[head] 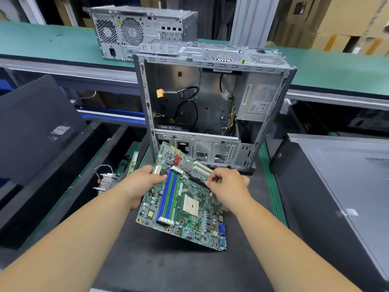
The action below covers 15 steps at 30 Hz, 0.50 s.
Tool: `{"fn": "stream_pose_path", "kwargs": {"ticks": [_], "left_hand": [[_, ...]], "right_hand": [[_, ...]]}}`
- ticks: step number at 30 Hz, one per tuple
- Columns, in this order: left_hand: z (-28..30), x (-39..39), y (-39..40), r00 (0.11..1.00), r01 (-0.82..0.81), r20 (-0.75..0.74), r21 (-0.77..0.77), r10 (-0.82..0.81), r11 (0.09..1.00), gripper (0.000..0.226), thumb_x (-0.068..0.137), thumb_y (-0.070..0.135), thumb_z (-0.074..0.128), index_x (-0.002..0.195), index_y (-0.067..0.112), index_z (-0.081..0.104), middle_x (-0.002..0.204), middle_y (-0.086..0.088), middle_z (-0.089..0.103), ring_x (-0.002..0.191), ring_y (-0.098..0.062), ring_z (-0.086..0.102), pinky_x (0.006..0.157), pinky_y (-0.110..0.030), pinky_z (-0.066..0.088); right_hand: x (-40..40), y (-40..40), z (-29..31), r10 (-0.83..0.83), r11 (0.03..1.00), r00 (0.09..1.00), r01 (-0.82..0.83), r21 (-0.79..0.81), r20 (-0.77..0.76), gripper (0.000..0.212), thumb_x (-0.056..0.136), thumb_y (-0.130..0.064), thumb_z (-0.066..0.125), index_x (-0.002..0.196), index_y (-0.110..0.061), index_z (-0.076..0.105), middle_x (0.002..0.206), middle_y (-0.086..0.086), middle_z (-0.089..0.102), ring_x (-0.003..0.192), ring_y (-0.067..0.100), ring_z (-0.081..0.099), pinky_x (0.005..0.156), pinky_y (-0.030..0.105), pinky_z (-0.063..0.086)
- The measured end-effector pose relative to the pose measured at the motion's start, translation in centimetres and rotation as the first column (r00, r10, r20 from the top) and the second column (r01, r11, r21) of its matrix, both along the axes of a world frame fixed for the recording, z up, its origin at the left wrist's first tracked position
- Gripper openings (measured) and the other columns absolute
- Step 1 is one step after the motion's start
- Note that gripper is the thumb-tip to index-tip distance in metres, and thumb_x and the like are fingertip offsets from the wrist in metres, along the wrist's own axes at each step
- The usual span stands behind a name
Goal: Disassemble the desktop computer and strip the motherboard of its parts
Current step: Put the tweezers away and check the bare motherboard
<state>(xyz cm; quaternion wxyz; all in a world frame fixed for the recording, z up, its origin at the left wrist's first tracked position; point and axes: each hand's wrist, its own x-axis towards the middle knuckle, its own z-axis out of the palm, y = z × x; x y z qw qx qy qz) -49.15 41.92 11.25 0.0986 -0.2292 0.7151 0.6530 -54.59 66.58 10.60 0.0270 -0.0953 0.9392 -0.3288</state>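
Observation:
A green motherboard (185,205) with blue and green memory slots and a bare white processor socket is held tilted above the dark mat. My left hand (141,182) grips its left edge, thumb lying on the board near the memory slots. My right hand (227,186) holds the right edge, its fingertips pinching at a dark part near the white expansion slots. Behind the board stands the open silver computer case (212,108), with loose cables and a power supply (259,100) inside.
A heatsink with a fan cable (106,180) and a memory stick (133,161) lie to the left on the bench. Black side panels lean at the left (31,123) and lie at the right (347,175). A second case (139,30) sits on the green conveyor (42,43) behind.

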Motion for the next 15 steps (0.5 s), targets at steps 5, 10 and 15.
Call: {"fn": "stream_pose_path", "kwargs": {"ticks": [5, 10, 15], "left_hand": [[2.1, 0.2, 0.7, 0.998, -0.026, -0.055, -0.114, 0.020, 0.993, 0.075, 0.085, 0.026, 0.069, 0.145, 0.005, 0.030, 0.151, -0.012, 0.034, 0.136, -0.031, 0.035, 0.111, -0.047, 0.027], [7.5, 1.5, -3.6, 0.991, 0.047, -0.095, -0.379, -0.089, 0.924, 0.040, 0.082, 0.035, 0.069, 0.111, 0.011, 0.058, 0.114, -0.006, 0.063, 0.096, -0.021, 0.058, 0.081, -0.036, 0.044], [12.2, 4.3, -10.6, 0.985, -0.009, -0.156, -0.492, -0.079, 0.871, 0.029, 0.082, 0.031, 0.069, 0.076, 0.012, 0.048, 0.075, -0.005, 0.047, 0.066, -0.020, 0.042, 0.062, -0.033, 0.028]], "right_hand": [[0.5, -1.1, 2.0, 0.011, 0.999, 0.999, -0.012, -0.040, -0.039, 0.015, 0.084, -0.043, 0.066, 0.070, -0.038, 0.063, 0.073, -0.021, 0.063, 0.095, 0.005, 0.047, 0.078, 0.035, 0.020], [0.8, -4.4, 4.9, 0.024, 0.997, 0.998, -0.028, -0.077, -0.053, 0.019, 0.087, -0.040, 0.065, 0.069, -0.038, 0.061, 0.077, -0.018, 0.063, 0.098, 0.010, 0.048, 0.082, 0.036, 0.020], [1.9, -12.0, 6.2, 0.084, 0.984, 0.995, -0.090, -0.151, -0.047, 0.018, 0.088, -0.038, 0.066, 0.071, -0.037, 0.062, 0.082, -0.015, 0.066, 0.090, 0.007, 0.049, 0.080, 0.033, 0.014]]}}
